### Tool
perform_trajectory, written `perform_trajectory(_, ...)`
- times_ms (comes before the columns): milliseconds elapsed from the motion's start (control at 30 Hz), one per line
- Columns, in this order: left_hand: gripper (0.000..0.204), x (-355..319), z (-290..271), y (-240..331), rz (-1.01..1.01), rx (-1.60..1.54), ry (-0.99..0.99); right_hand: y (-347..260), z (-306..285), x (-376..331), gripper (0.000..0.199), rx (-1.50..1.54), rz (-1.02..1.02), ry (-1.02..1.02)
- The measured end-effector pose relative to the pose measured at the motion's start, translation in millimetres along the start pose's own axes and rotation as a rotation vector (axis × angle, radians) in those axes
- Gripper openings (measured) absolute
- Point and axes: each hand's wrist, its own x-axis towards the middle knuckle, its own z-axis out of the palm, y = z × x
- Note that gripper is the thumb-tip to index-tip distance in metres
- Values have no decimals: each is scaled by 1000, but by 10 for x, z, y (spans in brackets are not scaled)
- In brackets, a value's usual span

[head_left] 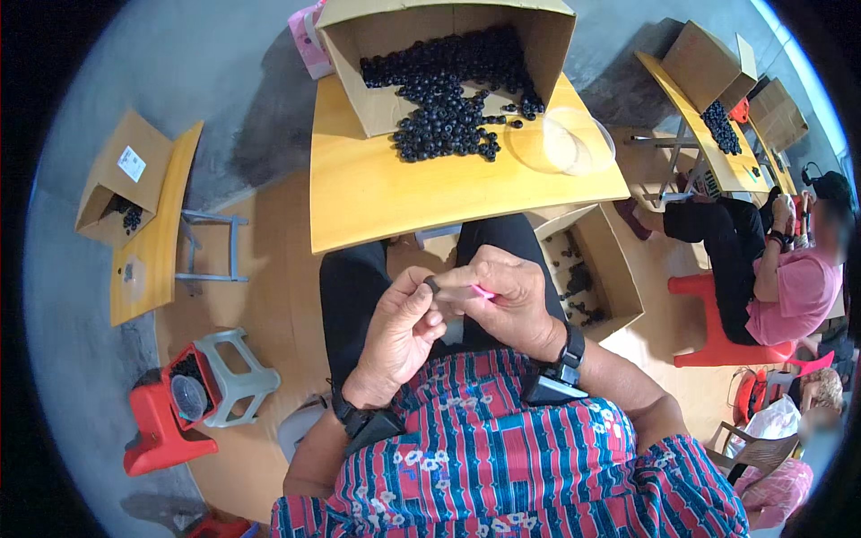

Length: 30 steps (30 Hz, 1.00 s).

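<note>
Above my lap, my left hand [395, 332] pinches a small black round piece [432, 284] between thumb and fingers. Close against it, my right hand [516, 300] is closed around a slim tool with a pink part [483, 292]; most of the tool is hidden by my fingers, so its kind is unclear. On the yellow table [386, 202] ahead, a pile of similar black round pieces [439, 121] spills out of a cardboard box [345, 63] lying on its side. To the right of the pile lies a clear round plastic container [574, 148].
An open cardboard box [610, 278] with black pieces stands on the floor by my right leg. At left are another table [170, 233], a grey-green stool [238, 377] and a red stool [152, 430]. A seated person [789, 287] works at the right.
</note>
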Motion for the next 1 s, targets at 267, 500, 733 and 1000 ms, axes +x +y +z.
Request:
perform_trajectory(267,22,541,-143,215,29,-75,119,103,-95,-22,15,-39,149,75)
perform_trajectory(500,24,1383,-357,528,189,798,371,257,-172,-9,12,21,245,77)
perform_trajectory(733,27,1890,-628,658,562,1628,365,383,-222,42,11,19,321,70)
perform_trajectory(1000,27,1964,-695,600,632,1782,331,494,-214,31,11,45,321,73)
